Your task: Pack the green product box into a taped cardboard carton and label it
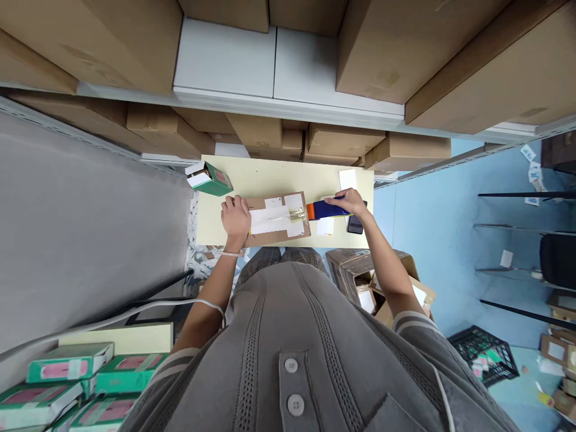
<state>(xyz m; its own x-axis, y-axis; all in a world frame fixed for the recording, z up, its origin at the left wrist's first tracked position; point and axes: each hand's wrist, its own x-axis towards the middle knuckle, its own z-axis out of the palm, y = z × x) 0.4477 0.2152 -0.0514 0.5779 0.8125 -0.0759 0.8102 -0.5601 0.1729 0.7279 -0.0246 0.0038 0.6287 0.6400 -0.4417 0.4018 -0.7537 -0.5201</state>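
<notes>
A flat cardboard box (274, 238) lies on the pale yellow table (270, 171), with white labels and a strip of clear tape along its top. My left hand (235, 217) is on its left end, fingers close together and bent over the cardboard. In my right hand (353, 201) is a tape dispenser (330, 208) with a dark blue body and an orange front. That orange front is at the box's right end, by the clear tape. A dark phone (355, 224) lies under my right wrist, and white papers (325, 226) are partly beneath the dispenser.
A green and white box (212, 180) stands at the table's back left. Shelves with large cartons (432, 60) rise beyond the table. Below on the right is an open carton (355, 270) with cardboard in it; farther right, a black crate (483, 354). Green boxes (130, 372) are stacked lower left.
</notes>
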